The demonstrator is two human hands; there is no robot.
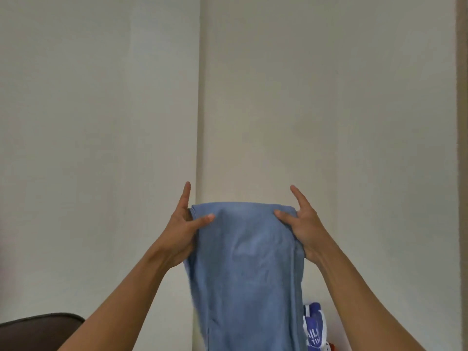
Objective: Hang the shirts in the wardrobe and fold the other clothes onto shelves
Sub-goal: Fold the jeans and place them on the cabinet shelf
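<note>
blue garment (245, 262) before pale wall (101, 97), dark chair back (43, 323) lower left

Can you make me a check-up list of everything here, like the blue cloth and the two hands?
Surface: nothing seen.
Job's things: blue garment, held up by its top edge and hanging straight down.
Clutter: blue-and-white printed item at the low right, partly behind the garment; dark brown rounded object at the low left. Cannot tell what either one is.
Hands: left hand pinches the top left corner and right hand pinches the top right corner, each with one finger pointing up.
Cables: nothing seen.
Surroundings: pale wall with a vertical edge down the middle.
</note>
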